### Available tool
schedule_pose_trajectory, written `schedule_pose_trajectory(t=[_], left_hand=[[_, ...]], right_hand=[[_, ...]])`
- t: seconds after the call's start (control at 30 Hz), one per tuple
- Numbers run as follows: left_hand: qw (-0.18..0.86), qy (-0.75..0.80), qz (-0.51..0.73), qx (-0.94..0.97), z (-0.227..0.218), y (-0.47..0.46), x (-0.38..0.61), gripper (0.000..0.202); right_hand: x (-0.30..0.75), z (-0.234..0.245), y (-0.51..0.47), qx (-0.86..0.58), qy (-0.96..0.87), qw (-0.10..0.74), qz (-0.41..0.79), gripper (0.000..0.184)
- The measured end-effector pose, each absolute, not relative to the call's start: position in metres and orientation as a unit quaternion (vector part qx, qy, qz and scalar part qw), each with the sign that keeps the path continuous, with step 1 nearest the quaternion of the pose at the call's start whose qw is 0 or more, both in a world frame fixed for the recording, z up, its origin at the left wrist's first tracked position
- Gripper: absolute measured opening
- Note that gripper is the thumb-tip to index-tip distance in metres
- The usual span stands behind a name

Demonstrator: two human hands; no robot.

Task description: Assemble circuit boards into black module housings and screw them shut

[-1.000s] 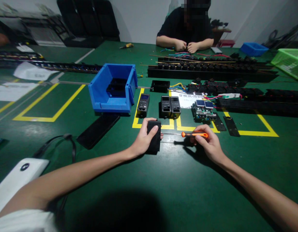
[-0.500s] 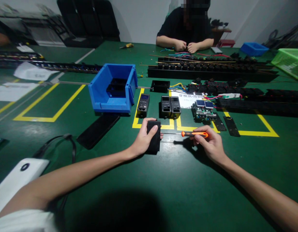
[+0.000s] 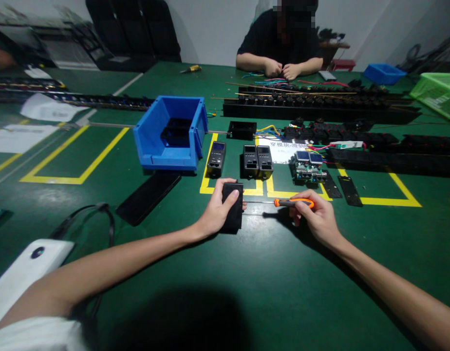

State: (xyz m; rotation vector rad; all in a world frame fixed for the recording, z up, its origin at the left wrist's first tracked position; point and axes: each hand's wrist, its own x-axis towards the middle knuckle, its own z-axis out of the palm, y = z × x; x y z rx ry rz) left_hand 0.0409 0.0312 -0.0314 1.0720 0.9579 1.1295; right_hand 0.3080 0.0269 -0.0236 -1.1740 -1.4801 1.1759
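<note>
My left hand [image 3: 215, 210] is closed around a black rectangular module housing [image 3: 232, 217], its thumb lying across the near face. In my right hand [image 3: 317, 214] is a screwdriver [image 3: 292, 203] with an orange and dark handle, held level. Its thin shaft reaches left to the housing's right side; the exact contact at the tip is too small to make out. Beyond my hands stand a black module with a small screen [image 3: 215, 158] and a pair of black module cases [image 3: 257, 161]. Green circuit boards [image 3: 308, 168] with small screens sit farther right, near black flat plates [image 3: 349, 190].
A blue bin [image 3: 168, 162] holding dark parts stands at the back left, a black phone-like slab [image 3: 149, 197] before it. A white device [image 3: 31, 273] with a cable lies left. Long black rails [image 3: 320, 111] cross the back, where another person [image 3: 279, 46] sits.
The screwdriver's handle has turned slightly in my right hand, with the fingers shifting a little. My left hand and the housing stay in nearly the same place.
</note>
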Motion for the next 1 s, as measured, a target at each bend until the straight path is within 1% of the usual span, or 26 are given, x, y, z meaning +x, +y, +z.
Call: schedule_pose_trajectory(t=[0.1, 0.23, 0.37, 0.6, 0.8, 1.0], left_hand=[[0.609, 0.415, 0.488, 0.468, -0.0308, 0.0306, 0.0407, 0.041], [0.61, 0.416, 0.487, 0.466, -0.03, 0.03, 0.0408, 0.041], [0.614, 0.412, 0.49, 0.461, -0.0299, 0.0303, 0.0411, 0.041], [0.613, 0.415, 0.492, 0.458, -0.0309, 0.0311, 0.0418, 0.041], [0.613, 0.415, 0.489, 0.461, -0.0308, 0.031, 0.0411, 0.041], [0.614, 0.417, 0.488, 0.459, -0.0299, 0.0311, 0.0407, 0.041]], right_hand=[[0.3076, -0.0263, 0.0277, -0.459, -0.605, 0.444, 0.476, 0.019], [0.3098, -0.0297, 0.0268, -0.453, -0.617, 0.442, 0.467, 0.026], [0.3111, -0.0291, 0.0261, -0.473, -0.617, 0.446, 0.443, 0.022], [0.3091, -0.0248, 0.0258, -0.47, -0.616, 0.45, 0.444, 0.019], [0.3079, -0.0228, 0.0255, -0.466, -0.608, 0.447, 0.461, 0.018], [0.3064, -0.0214, 0.0256, -0.473, -0.599, 0.445, 0.468, 0.022]])
